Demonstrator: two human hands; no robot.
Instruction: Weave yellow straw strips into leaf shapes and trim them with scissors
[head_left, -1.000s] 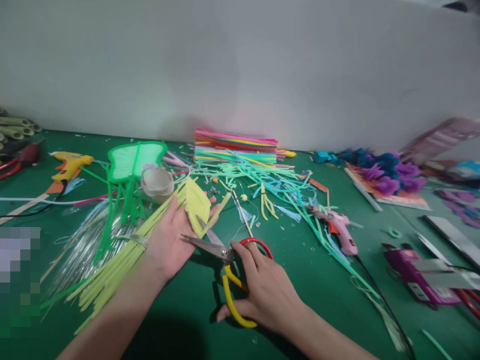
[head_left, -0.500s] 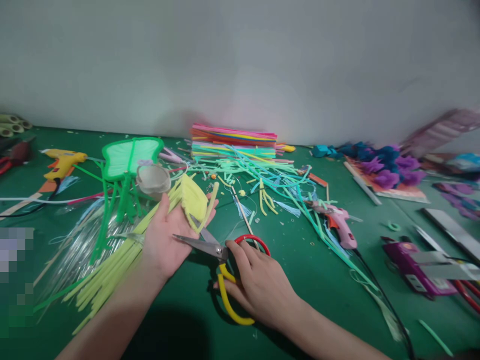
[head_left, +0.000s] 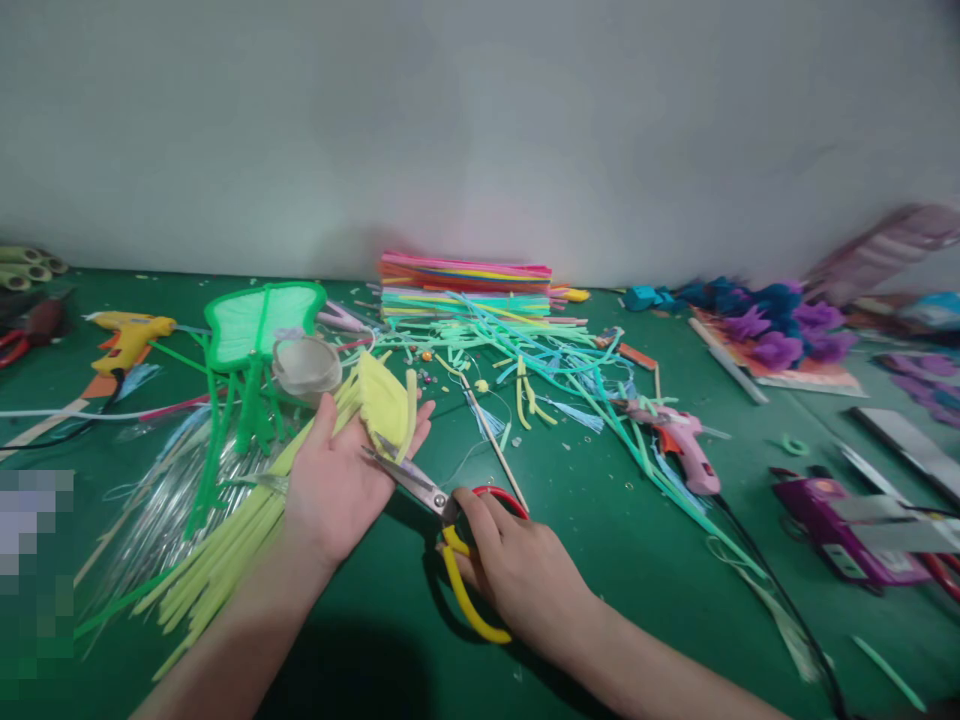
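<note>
Palm up, my left hand [head_left: 341,485] holds a yellow pipe-cleaner leaf [head_left: 381,400] across its fingers, which are partly hidden behind it. A loose pipe-cleaner end [head_left: 409,415] stands along the leaf's right side. My right hand [head_left: 517,560] grips scissors [head_left: 420,487] with one red and one yellow handle. Their blades are only slightly apart, with the tips at the leaf's lower end over my left palm. Beneath my left hand and forearm lies a bundle of yellow-green pipe cleaners [head_left: 202,590].
A green fan-shaped piece [head_left: 262,325], a small clear cup [head_left: 306,365] and a yellow glue gun [head_left: 127,338] lie left. Stacked coloured pipe cleaners [head_left: 465,285] sit by the wall. On the right are a pink glue gun [head_left: 690,455] with a cord, purple flowers [head_left: 780,348] and a magenta device [head_left: 840,530].
The scissor blades have closed from wider apart, and their tips have risen towards the leaf's base. The leaf's loose end now stands more upright. My left hand stays nearly in place.
</note>
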